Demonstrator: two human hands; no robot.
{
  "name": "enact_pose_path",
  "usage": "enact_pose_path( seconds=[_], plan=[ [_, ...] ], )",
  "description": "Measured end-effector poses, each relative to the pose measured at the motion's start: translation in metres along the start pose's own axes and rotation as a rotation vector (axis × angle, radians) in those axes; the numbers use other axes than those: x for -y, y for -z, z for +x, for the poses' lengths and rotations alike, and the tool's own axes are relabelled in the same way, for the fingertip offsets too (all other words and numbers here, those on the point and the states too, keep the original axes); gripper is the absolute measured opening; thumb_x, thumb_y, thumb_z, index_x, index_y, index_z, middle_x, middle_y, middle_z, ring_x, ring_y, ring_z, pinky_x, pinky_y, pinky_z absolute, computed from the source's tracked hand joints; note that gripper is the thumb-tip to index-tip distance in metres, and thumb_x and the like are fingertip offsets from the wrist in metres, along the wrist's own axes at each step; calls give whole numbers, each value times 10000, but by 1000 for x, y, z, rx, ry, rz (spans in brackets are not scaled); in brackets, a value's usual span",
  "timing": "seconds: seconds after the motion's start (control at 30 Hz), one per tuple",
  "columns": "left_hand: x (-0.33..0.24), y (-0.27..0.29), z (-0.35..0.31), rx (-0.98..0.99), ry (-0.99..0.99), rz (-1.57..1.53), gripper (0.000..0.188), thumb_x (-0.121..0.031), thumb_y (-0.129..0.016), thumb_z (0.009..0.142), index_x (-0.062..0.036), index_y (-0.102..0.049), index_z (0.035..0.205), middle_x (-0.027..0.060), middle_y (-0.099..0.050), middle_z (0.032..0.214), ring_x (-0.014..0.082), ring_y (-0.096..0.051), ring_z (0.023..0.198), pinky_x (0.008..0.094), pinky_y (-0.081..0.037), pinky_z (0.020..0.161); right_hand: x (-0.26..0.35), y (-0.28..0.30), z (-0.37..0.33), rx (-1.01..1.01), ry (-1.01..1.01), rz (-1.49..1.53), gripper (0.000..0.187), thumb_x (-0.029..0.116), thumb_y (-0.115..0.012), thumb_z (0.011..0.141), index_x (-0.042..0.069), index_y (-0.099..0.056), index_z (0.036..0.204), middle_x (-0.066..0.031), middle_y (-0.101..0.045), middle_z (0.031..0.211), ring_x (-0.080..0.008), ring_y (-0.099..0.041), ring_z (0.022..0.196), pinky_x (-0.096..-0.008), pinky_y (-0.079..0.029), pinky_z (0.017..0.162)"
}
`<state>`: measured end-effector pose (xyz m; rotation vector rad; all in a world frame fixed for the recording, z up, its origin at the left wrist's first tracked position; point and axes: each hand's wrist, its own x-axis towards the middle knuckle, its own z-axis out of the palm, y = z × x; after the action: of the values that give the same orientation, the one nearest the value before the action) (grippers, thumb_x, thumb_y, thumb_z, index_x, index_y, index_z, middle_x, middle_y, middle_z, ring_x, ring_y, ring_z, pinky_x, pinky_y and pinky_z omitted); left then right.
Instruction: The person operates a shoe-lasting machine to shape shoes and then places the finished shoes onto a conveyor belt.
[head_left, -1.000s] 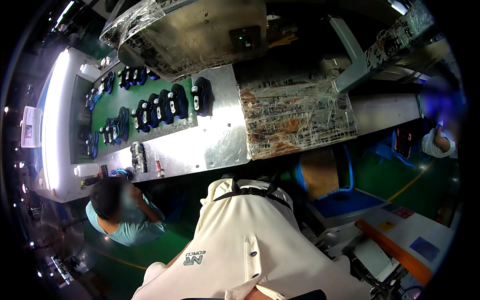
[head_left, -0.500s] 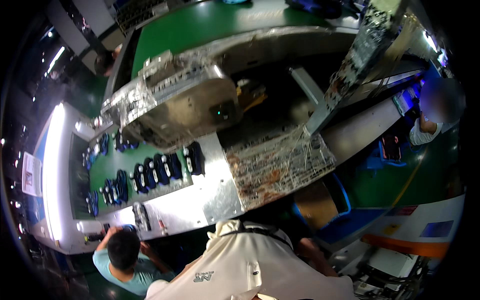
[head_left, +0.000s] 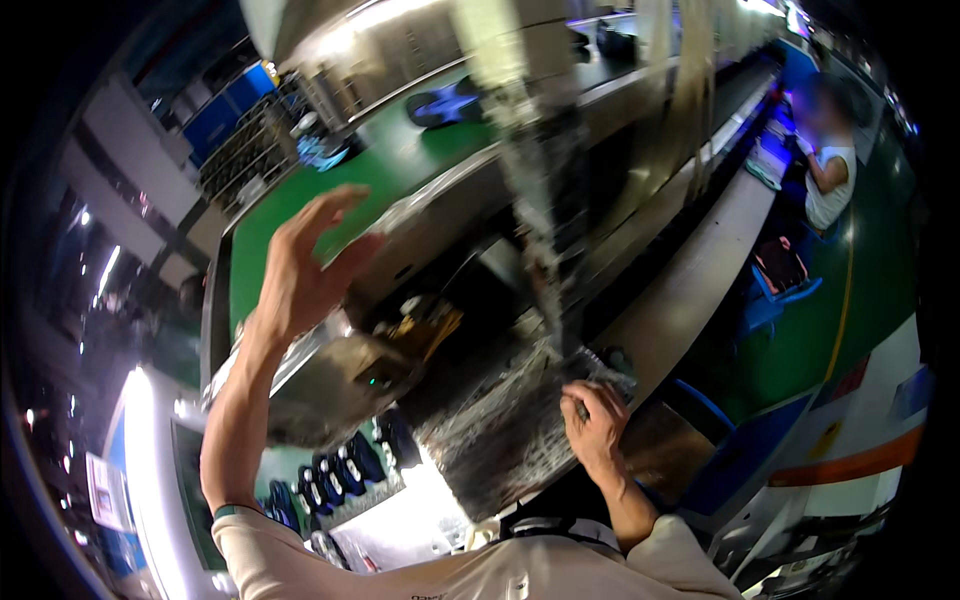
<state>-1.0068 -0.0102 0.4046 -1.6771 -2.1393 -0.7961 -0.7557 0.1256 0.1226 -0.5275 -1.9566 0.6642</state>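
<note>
Left hand (head_left: 300, 268): open, raised left of the post (head_left: 548, 180). Right hand (head_left: 596, 425): curled, below the post; grip indeterminable.

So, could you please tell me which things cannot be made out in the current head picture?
All in the head view:
Right hand: its palm is turned out of sight, so whether it holds anything is unclear.
Dark shoes: the metal housing and left forearm cover part of their table, preventing a full count.
Yellow items: shadow and blur.
Co-worker: too small and blurred for details.
</note>
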Motion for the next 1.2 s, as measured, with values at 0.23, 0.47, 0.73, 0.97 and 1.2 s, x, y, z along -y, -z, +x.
enact_pose_path(
  seconds=[0.23, 0.47, 0.73, 0.97, 1.2],
  plan=[
    [106, -144, 200, -44, -187, 446, 769, -498, -648, 816, -45, -398, 1385, 210, -458, 1365, 353, -410, 1281, 455, -298, 1072, -9, -2, -10, 1, 45, 117, 123, 50, -723, 755, 77, -658, 855, -68, -649, 741, -227, -602, 616, -352, -459, 528],
    [59, -178, 232, 234, 178, 688, 579, -602, -585, 819, -27, -649, 827, 165, -660, 954, 317, -585, 996, 550, -293, 1043, -17, 1, -10, -22, 5, 123, 160, 58, -738, 734, 80, -642, 860, -39, -635, 733, -189, -569, 608, -306, -442, 514],
    [223, -59, 146, -58, 487, 298, 435, -394, -650, 830, -22, -632, 1053, 148, -671, 948, 261, -621, 886, 359, -483, 832, -5, -3, -6, -76, 122, 111, 115, 74, -729, 733, 97, -648, 812, -48, -633, 718, -189, -587, 632, -305, -461, 539],
    [76, 59, -5, -472, 609, -225, 476, -269, -697, 833, 36, -596, 1184, 106, -653, 1056, 152, -603, 913, 271, -469, 812, -10, 5, -10, -18, 85, 192, 125, 135, -713, 781, 60, -655, 863, -82, -684, 722, -171, -651, 610, -302, -537, 570],
    [-76, 53, -121, -398, 652, -522, 399, -187, -687, 853, -14, -603, 1203, 73, -642, 1055, 111, -580, 969, 218, -446, 835, 32, 26, 17, 181, 38, 738, 962, 436, -782, 734, -6, -276, 1421, -217, -435, 1390, -291, -427, 1303, -403, -320, 1104]
  ],
)
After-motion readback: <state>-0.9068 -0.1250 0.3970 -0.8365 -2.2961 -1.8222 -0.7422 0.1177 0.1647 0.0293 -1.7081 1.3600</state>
